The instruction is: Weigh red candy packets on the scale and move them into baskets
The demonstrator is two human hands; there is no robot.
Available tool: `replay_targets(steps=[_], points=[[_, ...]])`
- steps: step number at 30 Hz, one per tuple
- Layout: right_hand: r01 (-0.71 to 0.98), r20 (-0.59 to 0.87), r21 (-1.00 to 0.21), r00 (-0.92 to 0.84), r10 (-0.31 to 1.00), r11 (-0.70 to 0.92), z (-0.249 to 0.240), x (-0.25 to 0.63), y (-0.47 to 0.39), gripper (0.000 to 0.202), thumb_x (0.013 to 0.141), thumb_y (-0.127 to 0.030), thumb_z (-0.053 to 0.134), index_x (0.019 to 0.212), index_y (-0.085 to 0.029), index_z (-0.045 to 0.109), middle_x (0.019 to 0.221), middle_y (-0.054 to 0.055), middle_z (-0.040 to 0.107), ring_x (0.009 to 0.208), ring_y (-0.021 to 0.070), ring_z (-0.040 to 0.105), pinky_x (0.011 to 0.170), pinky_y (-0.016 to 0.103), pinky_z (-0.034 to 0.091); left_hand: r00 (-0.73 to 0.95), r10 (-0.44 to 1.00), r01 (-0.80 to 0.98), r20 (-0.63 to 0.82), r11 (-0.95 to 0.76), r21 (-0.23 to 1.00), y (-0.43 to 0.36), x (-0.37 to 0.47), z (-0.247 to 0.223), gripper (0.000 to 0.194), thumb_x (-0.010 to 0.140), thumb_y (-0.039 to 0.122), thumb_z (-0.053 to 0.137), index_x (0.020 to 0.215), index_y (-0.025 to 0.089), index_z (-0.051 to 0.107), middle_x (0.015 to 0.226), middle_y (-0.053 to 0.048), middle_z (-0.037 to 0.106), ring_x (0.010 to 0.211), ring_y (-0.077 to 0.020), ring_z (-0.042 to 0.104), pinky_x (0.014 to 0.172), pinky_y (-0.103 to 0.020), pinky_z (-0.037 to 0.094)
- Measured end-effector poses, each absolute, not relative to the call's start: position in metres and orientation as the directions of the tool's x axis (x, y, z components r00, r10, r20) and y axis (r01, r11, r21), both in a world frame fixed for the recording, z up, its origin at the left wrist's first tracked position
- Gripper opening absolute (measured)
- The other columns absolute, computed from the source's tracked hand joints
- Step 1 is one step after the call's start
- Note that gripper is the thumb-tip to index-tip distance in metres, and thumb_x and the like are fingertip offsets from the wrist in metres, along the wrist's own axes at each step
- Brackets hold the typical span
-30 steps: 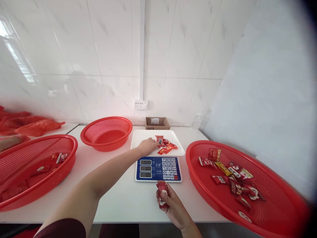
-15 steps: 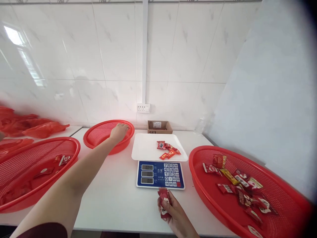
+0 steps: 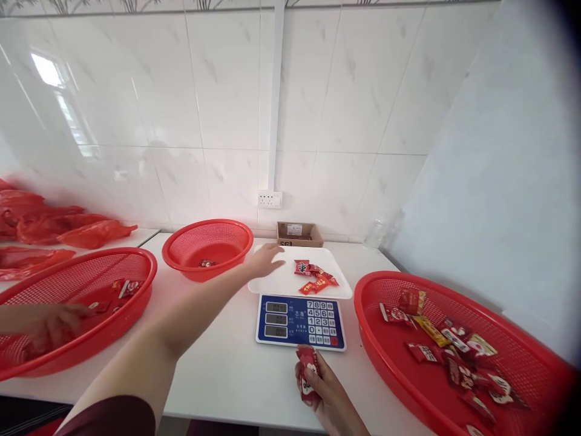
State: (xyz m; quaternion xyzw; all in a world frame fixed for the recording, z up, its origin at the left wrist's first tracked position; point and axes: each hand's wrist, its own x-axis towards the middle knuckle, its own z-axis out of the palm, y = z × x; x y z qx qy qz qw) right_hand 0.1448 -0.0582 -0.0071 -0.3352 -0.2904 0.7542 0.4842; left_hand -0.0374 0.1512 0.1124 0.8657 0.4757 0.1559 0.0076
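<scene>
At the bottom centre, the right hand (image 3: 325, 392) closes its thumb and fingers round a red packet (image 3: 309, 375), whose long axis runs up the frame, the top leaning slightly left. A large basket (image 3: 372, 339) of mixed packets (image 3: 447, 348) fills the lower right; another (image 3: 136, 315) sits at the left, another person's hand (image 3: 59, 327) reaching inside (blurred, so its grip I cannot tell). Between them, the blue scale (image 3: 300, 322) lies just beyond the held packet. The left forearm slants in from the lower left, crossing in front of part of the table (image 3: 218, 363); the left hand (image 3: 267, 260) hovers at the white tray's (image 3: 272, 283) left side, fingers apart, holding nothing visible. Red packets (image 3: 318, 280) lie bunched on the tray, pointing various ways. A round basket (image 3: 215, 271) holding a small packet (image 3: 207, 263) stands upper left of the scale, a cardboard box (image 3: 313, 241) behind the tray.
</scene>
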Motion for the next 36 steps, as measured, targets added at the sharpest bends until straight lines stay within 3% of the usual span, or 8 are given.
replay_targets(steps=[4, 9, 15, 21, 27, 30, 33, 36], points=[[-0.562, -0.211, -0.745, -0.312, 0.926, -0.359, -0.007, 0.145, -0.059, 0.046, 0.066, -0.037, 0.073, 0.105, -0.023, 0.055, 0.075, -0.001, 0.057, 0.061, 0.0077, 0.047, 0.052, 0.018, 0.031, 0.696, 0.702, 0.681, 0.152, -0.712, 0.170, 0.145, 0.019, 0.110, 0.049, 0.080, 0.032, 0.057, 0.127, 0.024, 0.042, 0.134, -0.004, 0.041, 0.125, -0.0205, 0.034, 0.100, -0.030, 0.032], [-0.569, -0.215, -0.742, -0.300, 0.929, -0.355, -0.005, 0.144, -0.060, 0.041, 0.063, -0.037, 0.075, 0.098, -0.022, 0.059, 0.074, 0.000, 0.056, 0.062, 0.0083, 0.047, 0.053, 0.018, 0.032, 0.685, 0.726, 0.709, 0.059, -0.684, 0.172, 0.152, 0.049, 0.106, 0.049, 0.081, 0.028, 0.058, 0.125, 0.017, 0.043, 0.124, -0.012, 0.049, 0.114, -0.0254, 0.046, 0.089, -0.037, 0.042], [-0.584, -0.223, -0.720, -0.316, 0.922, -0.374, -0.006, 0.145, -0.059, 0.043, 0.064, -0.037, 0.075, 0.101, -0.024, 0.058, 0.076, 0.000, 0.057, 0.064, 0.0079, 0.048, 0.055, 0.018, 0.033, 0.563, 0.814, 0.806, 0.142, -0.579, 0.121, 0.161, 0.034, 0.106, 0.031, 0.089, 0.028, 0.051, 0.117, 0.016, 0.049, 0.116, -0.008, 0.052, 0.099, -0.0219, 0.054, 0.082, -0.042, 0.046], [-0.574, -0.201, -0.727, -0.347, 0.916, -0.377, -0.009, 0.147, -0.059, 0.043, 0.067, -0.036, 0.073, 0.104, -0.023, 0.057, 0.078, 0.000, 0.057, 0.066, 0.0085, 0.049, 0.056, 0.019, 0.033, 0.281, 0.921, 0.951, 0.270, -0.304, 0.048, 0.177, -0.043, 0.134, 0.028, 0.089, 0.027, 0.051, 0.115, 0.017, 0.051, 0.119, -0.009, 0.050, 0.102, -0.0225, 0.052, 0.085, -0.043, 0.044], [-0.547, -0.212, -0.749, -0.336, 0.918, -0.374, -0.005, 0.145, -0.060, 0.046, 0.064, -0.040, 0.074, 0.104, -0.024, 0.057, 0.077, 0.000, 0.058, 0.063, 0.0090, 0.048, 0.055, 0.020, 0.033, 0.033, 0.964, 0.998, 0.264, -0.045, 0.036, 0.178, -0.112, 0.144, 0.035, 0.086, 0.034, 0.054, 0.114, 0.014, 0.051, 0.122, -0.011, 0.047, 0.113, -0.0291, 0.044, 0.092, -0.053, 0.035], [-0.531, -0.207, -0.765, -0.332, 0.920, -0.364, -0.003, 0.145, -0.060, 0.046, 0.063, -0.041, 0.074, 0.103, -0.024, 0.057, 0.076, 0.000, 0.057, 0.060, 0.0083, 0.047, 0.053, 0.020, 0.032, 0.129, 0.954, 0.989, 0.271, -0.144, 0.036, 0.172, -0.097, 0.137, 0.037, 0.087, 0.036, 0.048, 0.116, 0.012, 0.050, 0.128, -0.016, 0.043, 0.123, -0.0335, 0.031, 0.097, -0.055, 0.024], [-0.519, -0.222, -0.771, -0.322, 0.920, -0.368, -0.003, 0.145, -0.059, 0.047, 0.062, -0.042, 0.075, 0.102, -0.025, 0.057, 0.075, 0.000, 0.057, 0.059, 0.0080, 0.047, 0.052, 0.019, 0.031, 0.360, 0.896, 0.923, 0.259, -0.382, 0.038, 0.165, -0.048, 0.125, 0.038, 0.090, 0.033, 0.042, 0.124, 0.017, 0.043, 0.135, -0.011, 0.037, 0.127, -0.0244, 0.028, 0.103, -0.041, 0.022], [-0.546, -0.226, -0.750, -0.318, 0.921, -0.373, -0.006, 0.146, -0.058, 0.046, 0.063, -0.039, 0.075, 0.103, -0.024, 0.057, 0.075, 0.000, 0.057, 0.061, 0.0081, 0.048, 0.053, 0.019, 0.032, 0.604, 0.776, 0.782, 0.184, -0.621, 0.056, 0.156, 0.013, 0.113, 0.043, 0.087, 0.031, 0.047, 0.128, 0.025, 0.039, 0.139, -0.003, 0.035, 0.125, -0.0173, 0.033, 0.101, -0.029, 0.028]])
